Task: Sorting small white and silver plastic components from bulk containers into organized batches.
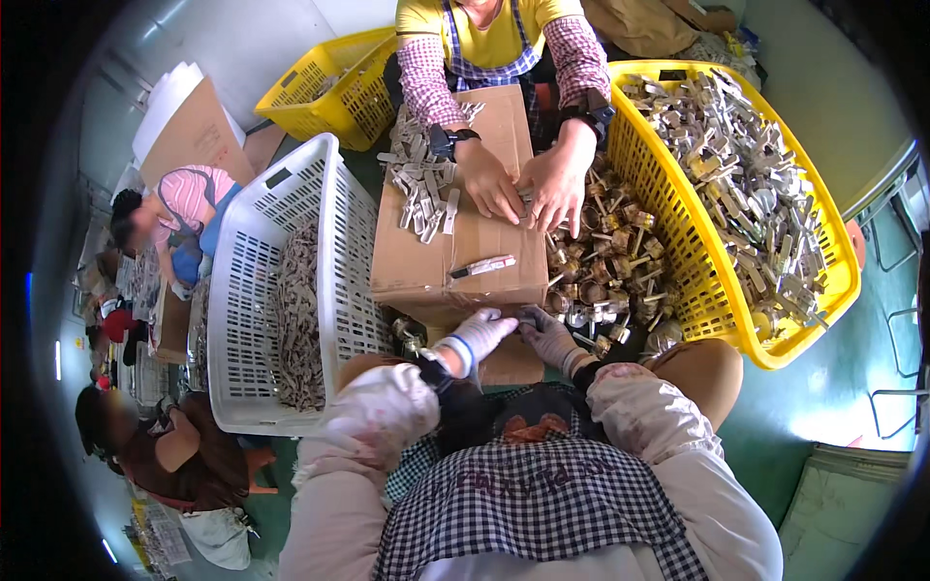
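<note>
Gloved left hand [484, 332] and right hand [545, 336], grips pinched together on a small metal part [520, 315], near edge of cardboard box [426, 271].

**A crowded workroom on a green floor**

The green floor [833, 387] shines under a patch of glare to the right of the big yellow basket [722, 300], which serves as landmark. Just beyond that basket's right rim stand metal chair frames [896, 252]. Far left of it, past a white basket [252, 290], other people [165, 208] sit low among more goods. Behind it, a pale wall [242, 39] rises, with a second yellow basket [329, 87] at its foot
</note>
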The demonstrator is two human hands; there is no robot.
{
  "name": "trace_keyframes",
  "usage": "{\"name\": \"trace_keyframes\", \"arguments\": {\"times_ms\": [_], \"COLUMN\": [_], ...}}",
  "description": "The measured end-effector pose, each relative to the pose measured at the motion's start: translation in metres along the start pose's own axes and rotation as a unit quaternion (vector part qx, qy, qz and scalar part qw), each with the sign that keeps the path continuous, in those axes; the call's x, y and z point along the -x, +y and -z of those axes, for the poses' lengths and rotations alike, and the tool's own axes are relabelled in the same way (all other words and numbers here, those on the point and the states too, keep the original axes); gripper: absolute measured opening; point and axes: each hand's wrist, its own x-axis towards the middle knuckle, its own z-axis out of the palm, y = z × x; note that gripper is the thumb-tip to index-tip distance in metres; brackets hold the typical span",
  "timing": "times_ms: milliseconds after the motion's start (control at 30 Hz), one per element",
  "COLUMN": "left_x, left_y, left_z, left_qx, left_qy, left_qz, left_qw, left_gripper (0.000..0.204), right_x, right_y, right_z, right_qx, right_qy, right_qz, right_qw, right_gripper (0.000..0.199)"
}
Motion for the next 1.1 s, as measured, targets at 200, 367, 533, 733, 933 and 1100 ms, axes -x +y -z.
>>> {"name": "trace_keyframes", "arguments": {"times_ms": [200,367,533,733,933,1100], "left_x": [-0.036,-0.024,-0.010,0.059,0.090,0.045], "left_y": [0.006,0.001,0.010,0.044,0.033,0.019], "left_z": [-0.060,-0.070,-0.067,-0.045,-0.050,-0.062], "left_qx": [0.455,0.490,0.474,0.496,0.572,0.646], "left_qy": [-0.028,-0.021,-0.005,-0.032,-0.097,-0.152], "left_qz": [0.022,-0.035,-0.124,-0.148,-0.132,0.034], "left_qw": [0.890,0.871,0.872,0.855,0.803,0.748], "left_gripper": [0.048,0.052,0.061,0.060,0.050,0.048], "right_x": [0.013,0.030,0.050,0.096,0.127,0.121], "right_y": [0.011,0.000,-0.019,-0.077,-0.099,-0.067], "right_z": [0.005,-0.001,-0.004,0.001,0.011,0.019], "right_qx": [0.041,0.063,0.155,0.173,0.223,0.170], "right_qy": [0.000,0.007,0.055,-0.022,-0.140,-0.236], "right_qz": [0.023,0.079,0.068,0.200,0.223,0.067], "right_qw": [0.999,0.995,0.984,0.964,0.939,0.954], "right_gripper": [0.039,0.057,0.075,0.078,0.053,0.027]}}
